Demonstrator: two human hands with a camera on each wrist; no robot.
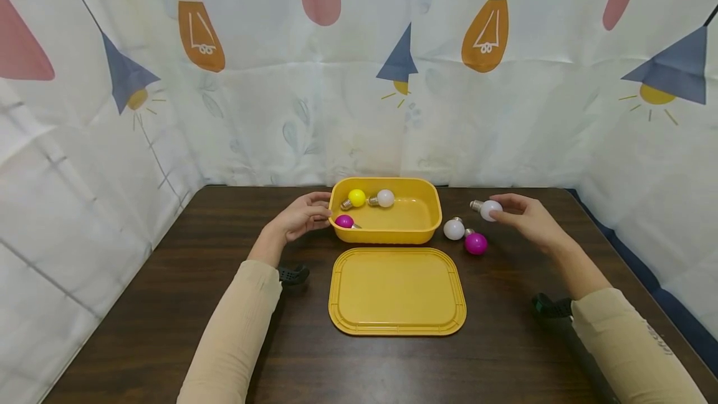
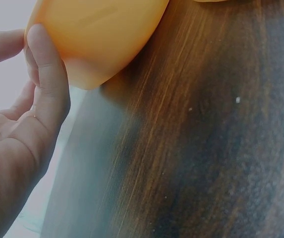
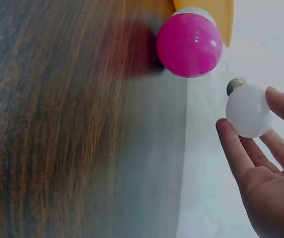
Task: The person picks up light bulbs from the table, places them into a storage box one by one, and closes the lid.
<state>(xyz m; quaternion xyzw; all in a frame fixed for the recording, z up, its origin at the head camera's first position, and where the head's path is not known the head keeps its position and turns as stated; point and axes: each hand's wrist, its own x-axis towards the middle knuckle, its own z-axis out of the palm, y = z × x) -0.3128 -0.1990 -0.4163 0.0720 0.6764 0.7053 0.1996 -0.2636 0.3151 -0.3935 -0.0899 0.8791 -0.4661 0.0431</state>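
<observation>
Between the fingertips and thumb of my right hand is a white light bulb, its metal screw base pointing left. The right wrist view shows the same white bulb pinched at its round end. My left hand grips the left rim of a yellow plastic box, thumb on the near side. Inside the box lie a yellow bulb, a white bulb and a magenta bulb. Right of the box, another white bulb and a magenta bulb lie on the table.
A flat yellow lid lies on the dark wooden table in front of the box. White curtain cloth printed with lamps hangs behind the table and along its sides.
</observation>
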